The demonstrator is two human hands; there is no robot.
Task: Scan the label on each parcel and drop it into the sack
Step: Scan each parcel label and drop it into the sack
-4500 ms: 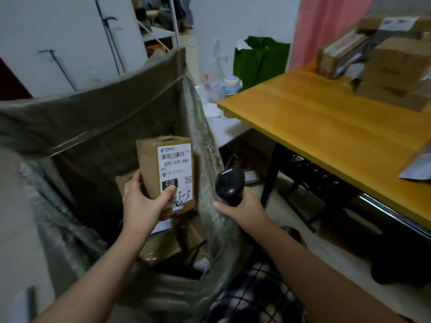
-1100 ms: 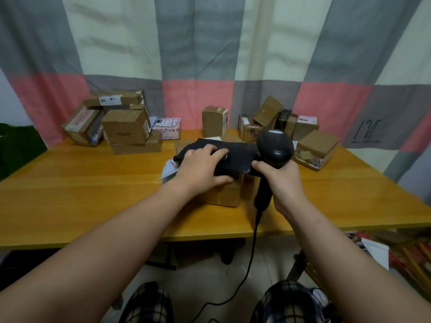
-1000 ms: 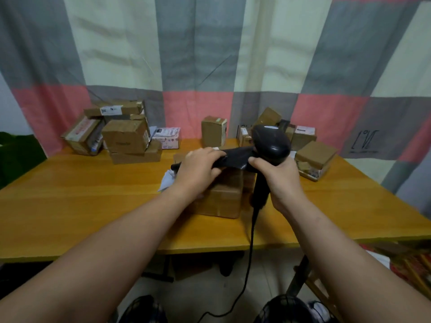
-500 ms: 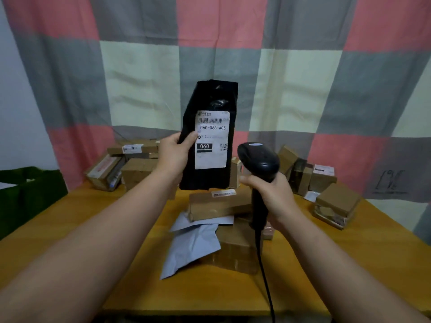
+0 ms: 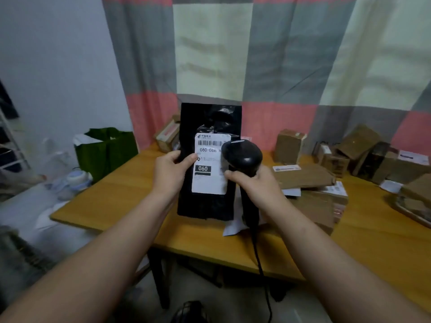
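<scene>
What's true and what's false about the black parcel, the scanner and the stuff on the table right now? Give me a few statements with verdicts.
1. The left hand holds the black parcel upright, its label facing the camera. True.
2. The right hand grips a barcode scanner in front of the label. True.
3. The barcode scanner is cordless. False: a black cable hangs from its handle.
4. Cardboard boxes sit on the right part of the wooden table. True.
5. The black parcel lies flat on the wooden table. False: it is held upright.
6. The green bag stands on the wooden table. False: it stands beyond the table's left end.
</scene>
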